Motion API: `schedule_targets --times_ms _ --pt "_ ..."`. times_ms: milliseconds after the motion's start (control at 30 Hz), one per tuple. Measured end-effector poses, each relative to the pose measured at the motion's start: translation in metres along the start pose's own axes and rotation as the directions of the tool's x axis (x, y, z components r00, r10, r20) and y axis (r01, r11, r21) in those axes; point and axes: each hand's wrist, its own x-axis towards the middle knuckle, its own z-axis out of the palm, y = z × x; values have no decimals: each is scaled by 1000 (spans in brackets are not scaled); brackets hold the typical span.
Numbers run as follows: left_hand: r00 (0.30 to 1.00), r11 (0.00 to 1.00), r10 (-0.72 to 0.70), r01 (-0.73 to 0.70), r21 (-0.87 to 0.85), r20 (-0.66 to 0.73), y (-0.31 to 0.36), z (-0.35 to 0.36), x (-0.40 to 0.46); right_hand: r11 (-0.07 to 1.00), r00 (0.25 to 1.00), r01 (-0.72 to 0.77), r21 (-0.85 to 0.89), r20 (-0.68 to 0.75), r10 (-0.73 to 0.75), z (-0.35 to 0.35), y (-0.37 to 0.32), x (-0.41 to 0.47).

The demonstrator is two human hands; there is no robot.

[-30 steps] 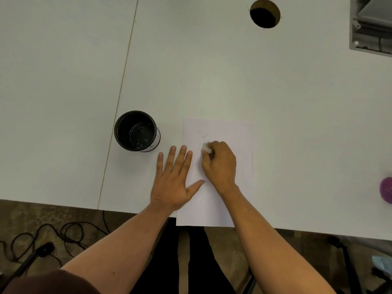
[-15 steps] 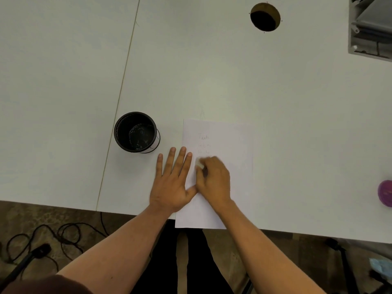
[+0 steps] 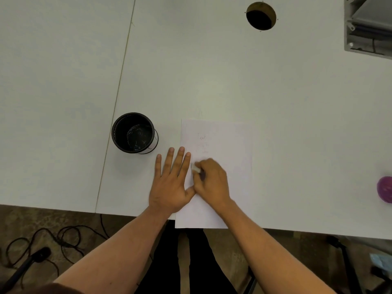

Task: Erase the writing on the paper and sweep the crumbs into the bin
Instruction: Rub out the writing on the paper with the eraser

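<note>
A white sheet of paper [image 3: 229,145] lies on the table, its near edge hanging over the table's front edge. Faint pencil writing [image 3: 202,142] shows near its top left. My left hand [image 3: 171,183] lies flat, fingers spread, on the paper's left edge and the table beside it. My right hand [image 3: 212,183] is closed on a small white eraser [image 3: 195,168], whose tip touches the paper just right of my left fingertips. A black mesh bin [image 3: 133,132] stands upright on the table to the left of the paper.
A round cable hole [image 3: 261,16] is at the far side of the white table [image 3: 212,71]. A grey metal frame [image 3: 369,26] fills the far right corner. A purple round object [image 3: 385,188] sits at the right edge. Cables [image 3: 53,236] lie on the floor.
My right hand with the eraser has slid down and left on the paper, toward my left hand, uncovering the written lines. My left hand has stayed flat in place.
</note>
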Motion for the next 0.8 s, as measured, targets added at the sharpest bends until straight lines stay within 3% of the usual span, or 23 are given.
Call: schedule_targets --times_ms 233,400,667,733,800 --pt "999 1000 -4 5 15 -50 1 2 1 994 983 -100 35 -150 104 -7 5 57" --pt "1000 1000 6 -6 8 -13 0 1 1 1000 999 5 -30 37 -4 0 -1 2" --pt "999 1000 -13 14 17 -35 1 1 0 992 980 -126 21 -151 128 -10 6 61" --pt "999 1000 -4 5 17 -32 1 1 1 991 983 -129 35 -125 132 -2 1 33" --pt "999 1000 0 1 16 -39 1 2 1 998 998 -69 1 -8 69 5 -6 -2"
